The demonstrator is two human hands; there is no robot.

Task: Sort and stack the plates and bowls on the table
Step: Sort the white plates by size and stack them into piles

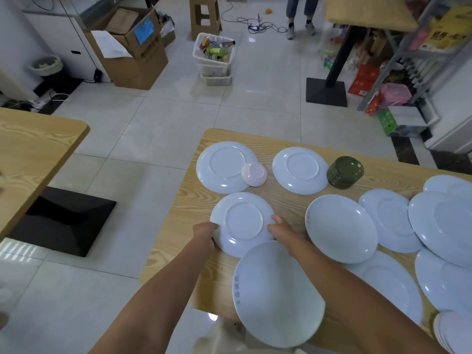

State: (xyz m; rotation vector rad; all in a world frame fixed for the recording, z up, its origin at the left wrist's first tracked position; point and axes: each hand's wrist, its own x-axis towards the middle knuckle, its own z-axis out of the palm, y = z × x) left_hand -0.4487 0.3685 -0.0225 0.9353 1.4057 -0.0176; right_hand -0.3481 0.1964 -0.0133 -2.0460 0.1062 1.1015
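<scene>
An upside-down white plate lies near the left edge of the wooden table. My left hand grips its left rim and my right hand grips its right rim. Two more upside-down white plates lie farther back. A small pink bowl rests upside down on the back-left plate's edge. A stack of dark green bowls stands behind. An upright white plate lies to the right, and another one overhangs the near edge.
Several overlapping white plates crowd the table's right side, with a stack at the near right corner. Another wooden table stands to the left across tiled floor. Boxes, a white basket and a person's legs are farther off.
</scene>
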